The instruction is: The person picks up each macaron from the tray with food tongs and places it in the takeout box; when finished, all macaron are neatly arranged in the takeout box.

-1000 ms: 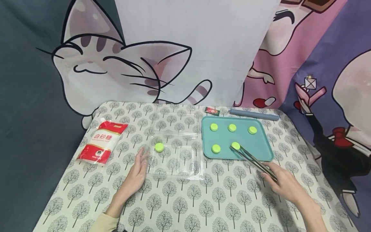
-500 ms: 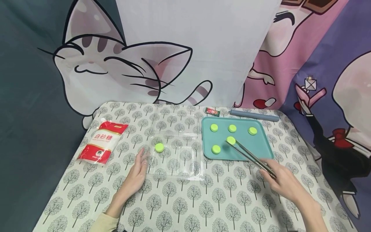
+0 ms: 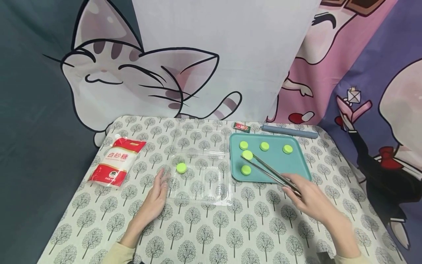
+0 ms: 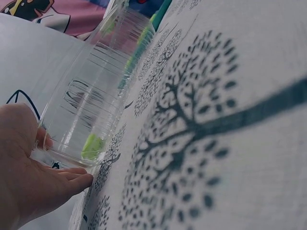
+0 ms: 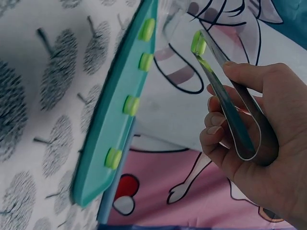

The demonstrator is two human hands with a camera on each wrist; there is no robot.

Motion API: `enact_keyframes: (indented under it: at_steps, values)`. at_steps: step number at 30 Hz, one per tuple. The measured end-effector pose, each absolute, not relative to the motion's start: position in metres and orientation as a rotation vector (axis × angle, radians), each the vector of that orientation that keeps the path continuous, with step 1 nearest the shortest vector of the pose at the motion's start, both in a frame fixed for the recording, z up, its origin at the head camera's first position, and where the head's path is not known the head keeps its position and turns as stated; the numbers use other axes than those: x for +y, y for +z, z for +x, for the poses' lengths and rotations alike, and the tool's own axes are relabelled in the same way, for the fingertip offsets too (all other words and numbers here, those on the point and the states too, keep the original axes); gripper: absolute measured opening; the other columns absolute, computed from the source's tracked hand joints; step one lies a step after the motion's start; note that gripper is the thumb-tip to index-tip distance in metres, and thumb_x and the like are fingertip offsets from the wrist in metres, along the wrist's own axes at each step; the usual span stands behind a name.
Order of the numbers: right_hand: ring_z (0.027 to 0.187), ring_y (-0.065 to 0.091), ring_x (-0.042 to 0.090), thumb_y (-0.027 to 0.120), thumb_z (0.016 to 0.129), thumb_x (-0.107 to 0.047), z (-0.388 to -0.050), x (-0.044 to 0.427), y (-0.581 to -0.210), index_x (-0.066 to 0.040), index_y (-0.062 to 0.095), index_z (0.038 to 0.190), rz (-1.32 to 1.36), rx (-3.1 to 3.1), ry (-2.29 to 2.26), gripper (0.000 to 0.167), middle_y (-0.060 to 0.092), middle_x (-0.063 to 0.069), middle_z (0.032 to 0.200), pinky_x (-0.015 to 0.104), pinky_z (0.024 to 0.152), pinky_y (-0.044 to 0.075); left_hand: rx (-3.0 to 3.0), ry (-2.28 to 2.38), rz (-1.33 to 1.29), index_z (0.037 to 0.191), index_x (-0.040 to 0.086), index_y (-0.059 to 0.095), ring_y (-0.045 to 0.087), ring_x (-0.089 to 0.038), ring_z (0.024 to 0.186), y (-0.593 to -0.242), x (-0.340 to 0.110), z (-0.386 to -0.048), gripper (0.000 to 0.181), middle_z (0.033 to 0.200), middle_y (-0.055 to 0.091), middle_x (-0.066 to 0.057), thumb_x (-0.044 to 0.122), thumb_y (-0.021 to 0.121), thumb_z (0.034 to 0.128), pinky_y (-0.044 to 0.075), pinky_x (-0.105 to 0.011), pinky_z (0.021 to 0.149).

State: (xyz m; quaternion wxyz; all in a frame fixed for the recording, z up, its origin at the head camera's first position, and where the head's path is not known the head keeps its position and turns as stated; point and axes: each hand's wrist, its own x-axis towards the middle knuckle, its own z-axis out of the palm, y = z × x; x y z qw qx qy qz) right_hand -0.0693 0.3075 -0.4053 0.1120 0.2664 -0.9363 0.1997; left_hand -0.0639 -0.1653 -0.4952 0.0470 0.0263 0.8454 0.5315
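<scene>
My right hand (image 3: 304,196) grips metal tongs (image 3: 268,174), whose tips pinch a light green macaron (image 3: 247,155). That macaron is lifted off the tray, as the right wrist view shows. Several like it, such as a macaron (image 3: 287,149) at the right, sit on a teal tray (image 3: 280,168). My left hand (image 3: 157,194) rests against the left side of a clear plastic box (image 3: 201,201), fingers extended along its wall. The box lies open with its lid (image 3: 199,137) folded back. One macaron (image 3: 181,168) is in the box's back left part.
A red and white bag of sugar (image 3: 117,161) lies at the left. Behind the tray are a small red and green packet (image 3: 241,127) and a grey-blue rod (image 3: 290,131). A tree-print cloth (image 3: 204,234) covers the table, with printed curtains around it.
My right hand has moved left with the tongs, lifting the macaron from the tray's front middle towards its left side. The left hand and the box have stayed put.
</scene>
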Motion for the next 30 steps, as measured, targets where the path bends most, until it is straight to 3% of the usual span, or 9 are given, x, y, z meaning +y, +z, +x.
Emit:
enact_keyframes:
  at_steps: [3, 11, 27, 30]
  values:
    - [0.1, 0.072, 0.029, 0.074, 0.089, -0.008, -0.074, 0.299, -0.404, -0.001, 0.06, 0.133, 0.81, -2.743, 0.597, 0.046, 0.071, 0.014, 0.122, 0.049, 0.084, 0.063, 2.575, 1.628, 0.08, 0.163, 0.007, 0.004, 0.033, -0.045, 0.148, -0.495, -0.165, -0.064, 0.059, 0.162, 0.031, -0.025, 0.016, 0.031, 0.1111, 0.023, -0.061, 0.123]
    - [0.092, 0.074, 0.022, 0.073, 0.091, -0.01, -0.086, 0.275, -0.402, -0.003, 0.062, 0.132, 0.916, -2.739, 0.611, 0.044, 0.073, 0.012, 0.119, 0.042, 0.079, 0.065, 2.578, 1.632, 0.082, 0.163, 0.007, 0.004, 0.034, -0.046, 0.147, -0.494, -0.165, -0.063, 0.059, 0.161, 0.032, -0.026, 0.015, 0.032, 0.1108, 0.025, -0.062, 0.123]
    - [0.115, 0.069, 0.033, 0.065, 0.099, -0.022, -0.106, 0.223, -0.402, 0.0, 0.06, 0.135, 1.134, -2.843, 0.577, 0.042, 0.068, 0.018, 0.13, 0.05, 0.103, 0.056, 2.577, 1.631, 0.067, 0.163, 0.007, 0.005, 0.034, -0.044, 0.147, -0.494, -0.165, -0.063, 0.059, 0.161, 0.032, -0.025, 0.015, 0.032, 0.1108, 0.024, -0.061, 0.123]
    - [0.109, 0.071, 0.03, 0.065, 0.099, -0.022, -0.108, 0.216, -0.403, -0.002, 0.06, 0.136, 1.15, -2.874, 0.558, 0.042, 0.07, 0.015, 0.127, 0.047, 0.099, 0.059, 2.582, 1.627, 0.07, 0.163, 0.007, 0.005, 0.035, -0.044, 0.147, -0.494, -0.165, -0.063, 0.059, 0.161, 0.033, -0.025, 0.015, 0.032, 0.1109, 0.025, -0.061, 0.123]
